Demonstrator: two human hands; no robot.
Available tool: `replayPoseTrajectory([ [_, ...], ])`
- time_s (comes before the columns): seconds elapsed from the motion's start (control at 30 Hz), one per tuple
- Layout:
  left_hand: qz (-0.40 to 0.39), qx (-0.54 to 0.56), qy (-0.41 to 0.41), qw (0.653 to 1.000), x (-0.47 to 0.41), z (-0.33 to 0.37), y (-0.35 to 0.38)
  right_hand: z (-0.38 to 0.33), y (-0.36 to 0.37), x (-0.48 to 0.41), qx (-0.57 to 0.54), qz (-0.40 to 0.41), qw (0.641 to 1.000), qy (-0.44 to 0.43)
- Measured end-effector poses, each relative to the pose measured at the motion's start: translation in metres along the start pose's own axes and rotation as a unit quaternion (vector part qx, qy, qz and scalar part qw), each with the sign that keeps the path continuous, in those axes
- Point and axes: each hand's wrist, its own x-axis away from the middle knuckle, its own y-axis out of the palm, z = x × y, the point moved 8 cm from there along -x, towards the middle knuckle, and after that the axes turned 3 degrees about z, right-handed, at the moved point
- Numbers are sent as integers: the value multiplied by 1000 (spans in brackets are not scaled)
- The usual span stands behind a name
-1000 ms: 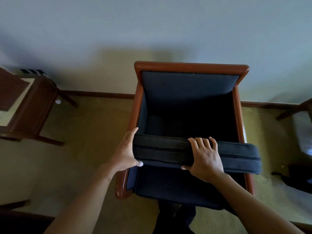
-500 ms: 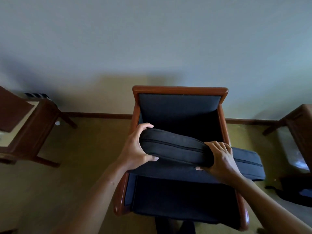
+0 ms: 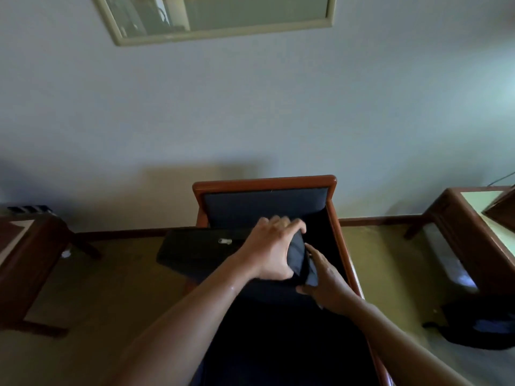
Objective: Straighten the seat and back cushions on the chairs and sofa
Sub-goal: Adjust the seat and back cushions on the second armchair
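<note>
The loose cushion point(image 3: 206, 250) was up off the seat, lying crosswise to the chair point(image 3: 264, 183): its long axis ran side to side, with the far end sticking out past the chair's left arm and hanging over the carpet point(image 3: 133, 285), zipper pull facing up. The other end sat inside the chair, just in front of the fixed back pad point(image 3: 264, 206). Both of your hands were bunched on that inner end, none on the overhanging end. Your left hand point(image 3: 271, 250) had crossed over and sat on top of the cushion, fingers curled over its edge and thumb under, clamped on it. Your right hand point(image 3: 324, 277) was just beside the left, touching the cushion's end from the chair's right-arm side, fingers pressed flat along the fabric; whether the thumb closed around it you couldn't tell from this view, it was too dark. Judged from that: the cushion was turned roughly a quarter off from where it belongs, so the next move hinges on swinging the overhanging end in toward the chair back, pivoting at your hands. Your left hand was nearer that free end and would have to slide out along it. Risk: the unsupported end sagging or catching the chair's left arm. Side tables point(image 3: 30, 263) stood well apart from the chair on each side.
</note>
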Motion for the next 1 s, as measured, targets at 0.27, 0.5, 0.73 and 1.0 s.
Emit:
replayPoseTrajectory([
  [0.27,-33,-13,-35,999,34,-65,38,-19,-8,-11,27,-7,999,-32],
  [0.5,-66,-117,-143,980,79,-173,40,-59,-20,-34,363,-57,922,-123],
  [0.73,-16,64,-243,968,88,-209,37,-80,12,-68,443,-20,884,-145],
  [1.0,91,207,-305,925,98,-204,40,-63,-7,-57,420,15,895,-150],
])
